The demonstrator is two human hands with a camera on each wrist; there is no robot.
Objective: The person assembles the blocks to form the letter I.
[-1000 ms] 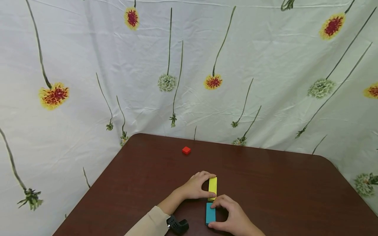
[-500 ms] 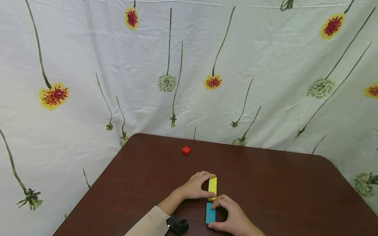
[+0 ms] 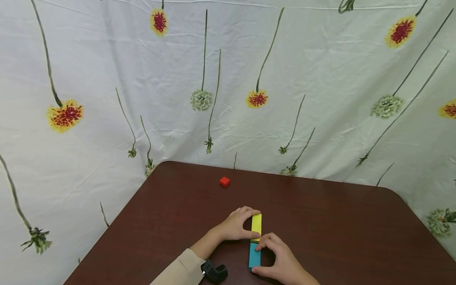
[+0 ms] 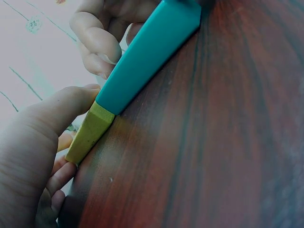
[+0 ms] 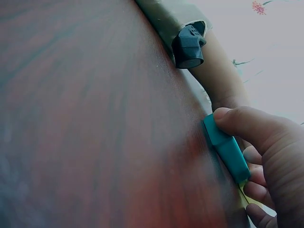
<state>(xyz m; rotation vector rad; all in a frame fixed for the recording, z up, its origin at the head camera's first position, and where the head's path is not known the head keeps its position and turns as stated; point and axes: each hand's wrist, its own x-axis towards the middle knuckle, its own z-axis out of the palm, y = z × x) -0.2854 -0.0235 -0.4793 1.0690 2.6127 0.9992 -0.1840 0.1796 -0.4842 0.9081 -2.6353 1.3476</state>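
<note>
At the frame's lower centre, the left hand (image 3: 236, 226) pinches a yellow rectangular block (image 3: 256, 224) by its ends; the right hand (image 3: 283, 261) likewise grips a teal rectangular block (image 3: 254, 259), the blocks touching end to end on the reddish-brown, wood-grained tabletop (image 3: 327, 221). Both look light, stiff and smooth, probably best held by the ends.

On the table (image 3: 338, 221), room is being left along the right edge; toward the near edge, passage is being blocked by left hand (image 3: 233, 227) and right hand (image 3: 281, 257).
</note>
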